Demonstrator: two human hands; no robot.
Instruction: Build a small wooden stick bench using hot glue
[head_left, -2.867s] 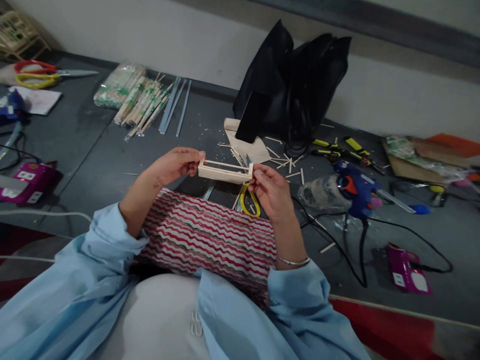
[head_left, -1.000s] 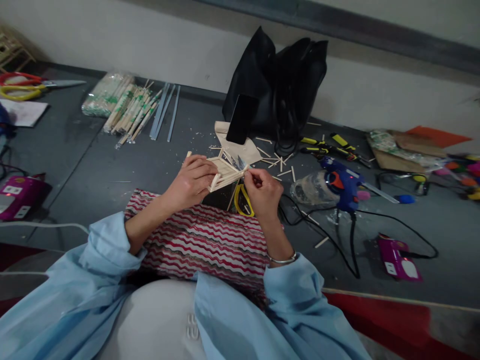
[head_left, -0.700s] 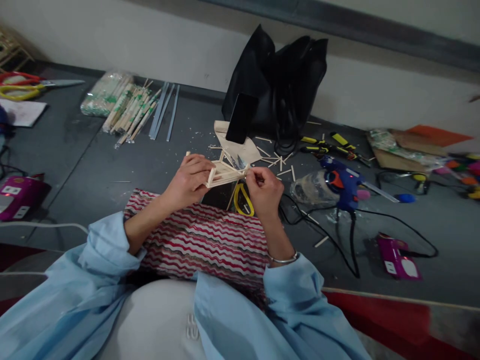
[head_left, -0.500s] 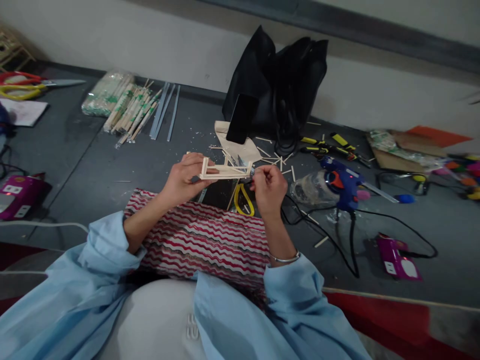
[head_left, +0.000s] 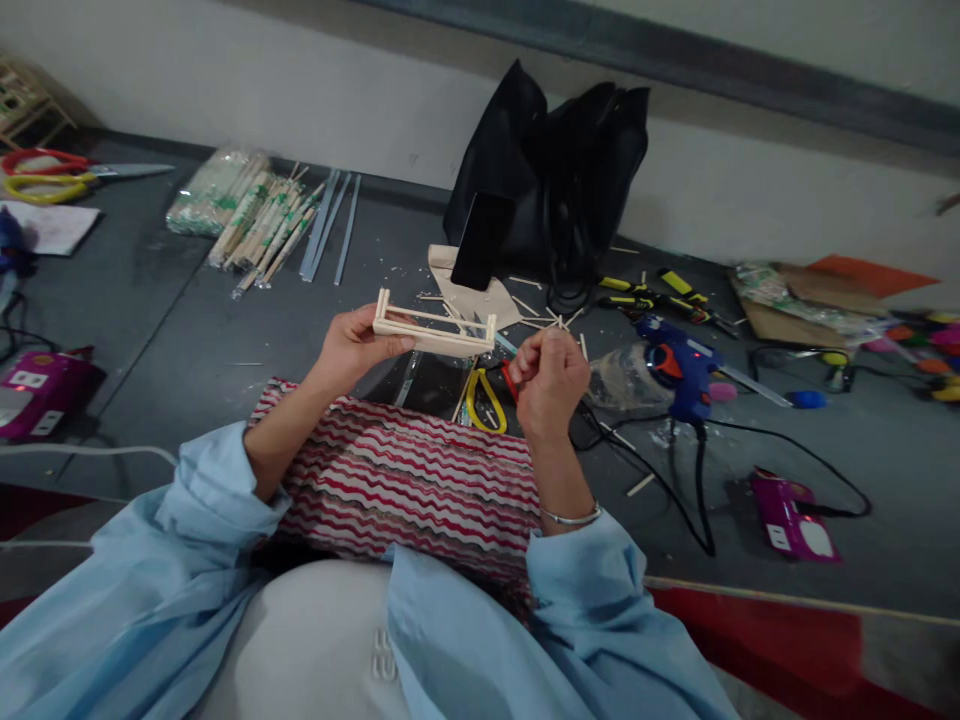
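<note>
My left hand point(head_left: 351, 350) grips one end of a small frame built from thin wooden sticks point(head_left: 435, 335), fingers behind it and thumb along its front edge. The frame is held above the table, with short upright posts at its two ends. To the right of it, and apart from it, my right hand point(head_left: 553, 378) is closed with its fingers curled together; what they hold, if anything, is hidden. Scissors point(head_left: 487, 402) with a yellow handle loop and a red one partly behind my right hand lie below the frame.
A glue gun point(head_left: 686, 370) rests on a clear plastic bottle point(head_left: 619, 375) at right, its cord looping across the table. A phone point(head_left: 484, 240) leans on a black bag point(head_left: 551, 160). Bundled sticks point(head_left: 262, 225), glue sticks point(head_left: 324, 225) and cutters point(head_left: 645, 298) lie toward the wall.
My right hand has drawn away from the frame's right end, toward the right. With my left hand, the frame has shifted slightly left and tilted, showing more of its long front side.
</note>
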